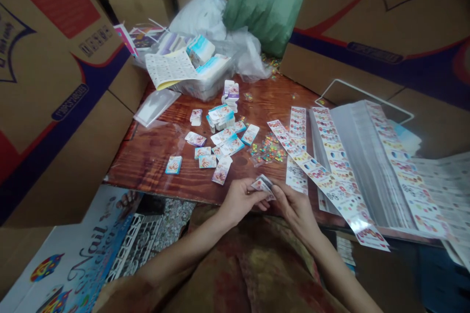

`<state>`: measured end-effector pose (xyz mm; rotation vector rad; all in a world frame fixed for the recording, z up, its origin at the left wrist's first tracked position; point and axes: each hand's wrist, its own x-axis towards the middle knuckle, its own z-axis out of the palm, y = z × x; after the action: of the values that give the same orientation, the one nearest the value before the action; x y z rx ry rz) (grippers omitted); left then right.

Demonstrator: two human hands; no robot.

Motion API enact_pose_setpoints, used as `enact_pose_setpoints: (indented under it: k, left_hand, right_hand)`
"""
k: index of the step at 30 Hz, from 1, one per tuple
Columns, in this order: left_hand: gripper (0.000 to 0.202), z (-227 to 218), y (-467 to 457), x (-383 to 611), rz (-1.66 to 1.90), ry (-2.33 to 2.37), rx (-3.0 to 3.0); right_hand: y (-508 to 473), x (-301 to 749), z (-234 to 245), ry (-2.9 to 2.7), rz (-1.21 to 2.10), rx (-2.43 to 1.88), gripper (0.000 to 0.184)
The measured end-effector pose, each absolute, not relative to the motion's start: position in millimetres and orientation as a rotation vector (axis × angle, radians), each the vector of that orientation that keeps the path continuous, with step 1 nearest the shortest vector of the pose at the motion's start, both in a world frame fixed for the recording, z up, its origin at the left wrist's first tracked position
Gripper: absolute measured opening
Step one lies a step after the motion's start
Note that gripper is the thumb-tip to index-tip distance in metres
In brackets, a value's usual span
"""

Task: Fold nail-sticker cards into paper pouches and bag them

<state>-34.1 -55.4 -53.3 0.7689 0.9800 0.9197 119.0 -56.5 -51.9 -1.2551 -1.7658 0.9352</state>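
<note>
Just over the table's near edge, my left hand (239,201) pinches a small printed packet (261,185) between thumb and fingers. My right hand (294,204) grips the same piece from the other side. A dark strip shows on it; whether it is a flat card or a small carton, I cannot tell. Beyond my hands lie several small printed cartons (232,145), some flat and some stacked. Small clear bags of colourful bits (270,149) rest close to my right hand. Long printed sticker strips (312,166) lie to the right, one slanting across another.
Large cardboard boxes (47,83) flank the table (147,156) on the left and right (382,19). At the back stands a plastic-wrapped bin (205,85) holding cartons and a printed sheet (171,68). A thick stack of strips (370,156) covers the right side.
</note>
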Motion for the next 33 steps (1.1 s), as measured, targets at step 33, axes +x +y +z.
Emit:
enact_pose_setpoints:
  k: [33]
  left_hand:
    - [0.030,-62,-53,-88,0.292,2.182,1.947]
  right_hand:
    - [-44,118,-87,-1.653,0.870,-1.430,0.034]
